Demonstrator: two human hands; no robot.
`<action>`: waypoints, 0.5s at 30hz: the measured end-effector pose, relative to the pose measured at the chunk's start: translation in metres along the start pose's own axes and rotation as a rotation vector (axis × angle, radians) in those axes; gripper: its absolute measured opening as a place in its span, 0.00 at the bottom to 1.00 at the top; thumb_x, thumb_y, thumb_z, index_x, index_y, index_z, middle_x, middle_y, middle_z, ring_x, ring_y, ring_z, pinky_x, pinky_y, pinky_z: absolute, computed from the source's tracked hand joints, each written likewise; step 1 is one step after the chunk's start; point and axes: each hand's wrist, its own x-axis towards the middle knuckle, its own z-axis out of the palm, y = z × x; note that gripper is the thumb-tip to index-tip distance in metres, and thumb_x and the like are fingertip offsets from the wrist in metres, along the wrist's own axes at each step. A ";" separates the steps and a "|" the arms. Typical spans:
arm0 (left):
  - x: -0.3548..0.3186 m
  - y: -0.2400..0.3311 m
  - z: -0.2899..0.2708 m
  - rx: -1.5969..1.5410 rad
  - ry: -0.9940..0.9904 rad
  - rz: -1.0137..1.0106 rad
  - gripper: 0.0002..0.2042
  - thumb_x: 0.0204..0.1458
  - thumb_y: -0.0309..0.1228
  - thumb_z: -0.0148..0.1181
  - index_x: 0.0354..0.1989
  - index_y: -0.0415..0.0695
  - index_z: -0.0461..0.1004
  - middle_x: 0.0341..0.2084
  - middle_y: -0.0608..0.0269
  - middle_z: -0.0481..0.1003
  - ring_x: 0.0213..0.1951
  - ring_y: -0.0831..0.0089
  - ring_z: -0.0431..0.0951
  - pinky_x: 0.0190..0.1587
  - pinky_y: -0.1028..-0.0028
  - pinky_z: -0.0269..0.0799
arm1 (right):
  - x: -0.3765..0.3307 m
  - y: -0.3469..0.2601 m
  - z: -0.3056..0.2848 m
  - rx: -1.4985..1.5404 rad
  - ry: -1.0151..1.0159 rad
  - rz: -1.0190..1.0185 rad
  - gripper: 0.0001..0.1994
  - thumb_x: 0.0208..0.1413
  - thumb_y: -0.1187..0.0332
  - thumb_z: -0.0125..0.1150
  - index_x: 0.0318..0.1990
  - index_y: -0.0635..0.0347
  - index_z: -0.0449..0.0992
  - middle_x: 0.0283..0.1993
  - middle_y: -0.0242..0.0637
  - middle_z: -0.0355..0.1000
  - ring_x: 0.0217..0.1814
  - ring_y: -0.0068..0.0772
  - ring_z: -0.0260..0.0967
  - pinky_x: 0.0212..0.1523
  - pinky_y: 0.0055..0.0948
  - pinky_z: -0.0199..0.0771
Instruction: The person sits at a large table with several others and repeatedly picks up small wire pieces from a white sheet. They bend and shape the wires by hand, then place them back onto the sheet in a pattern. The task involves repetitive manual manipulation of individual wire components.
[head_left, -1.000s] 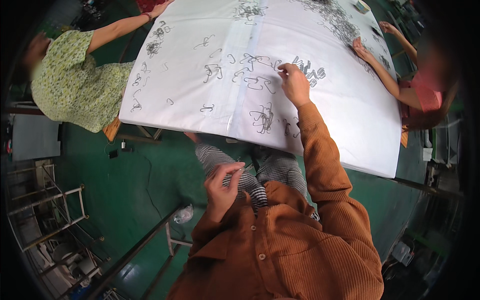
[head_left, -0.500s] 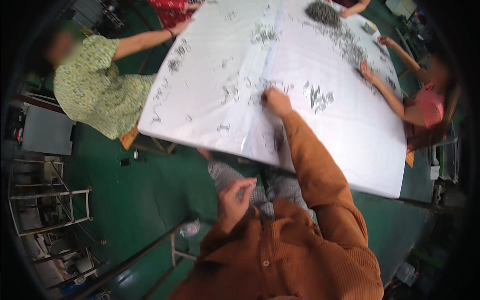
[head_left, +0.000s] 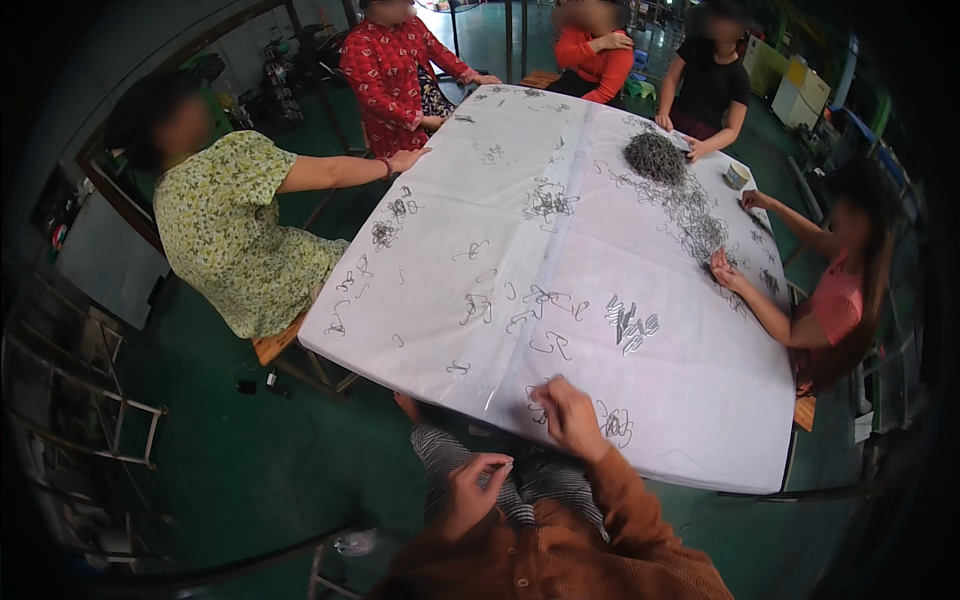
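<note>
White-covered table (head_left: 560,250), small wire hooks (head_left: 545,345) scattered across it.
Small hook cluster (head_left: 615,425) just beside the right hand (head_left: 568,415); big pile (head_left: 655,155) at far side, well apart.

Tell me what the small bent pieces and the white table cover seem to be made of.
The bent pieces look like thin grey metal wire: dark, slender curved lines, tangled into a heap at the far end. The table cover looks like smooth white plastic sheet or coated cloth, with a slight sheen and a glossy strip along the middle; which one is unclear.

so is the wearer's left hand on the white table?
No, the left hand is off the white table, held above the lap, while the right hand rests on the cloth near small metal clips.
</note>
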 end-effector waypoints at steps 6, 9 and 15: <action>0.000 -0.001 0.000 -0.117 0.051 -0.106 0.06 0.51 0.20 0.63 0.37 0.37 0.77 0.32 0.59 0.80 0.30 0.76 0.80 0.33 0.77 0.74 | -0.062 -0.051 0.009 0.426 0.022 0.311 0.03 0.52 0.75 0.64 0.33 0.62 0.75 0.30 0.32 0.73 0.26 0.21 0.66 0.25 0.21 0.66; 0.000 -0.005 0.003 -0.152 0.066 -0.114 0.06 0.51 0.20 0.62 0.38 0.36 0.77 0.32 0.59 0.80 0.31 0.76 0.80 0.35 0.78 0.74 | -0.067 -0.053 0.013 0.427 -0.004 0.344 0.04 0.53 0.74 0.64 0.34 0.63 0.76 0.29 0.31 0.74 0.27 0.18 0.66 0.26 0.20 0.66; 0.005 0.002 0.006 -0.134 0.040 -0.112 0.06 0.52 0.19 0.61 0.38 0.36 0.77 0.33 0.59 0.80 0.33 0.76 0.81 0.36 0.78 0.75 | -0.071 -0.048 0.018 0.445 -0.055 0.438 0.04 0.54 0.74 0.63 0.34 0.64 0.75 0.29 0.32 0.74 0.29 0.18 0.67 0.27 0.19 0.67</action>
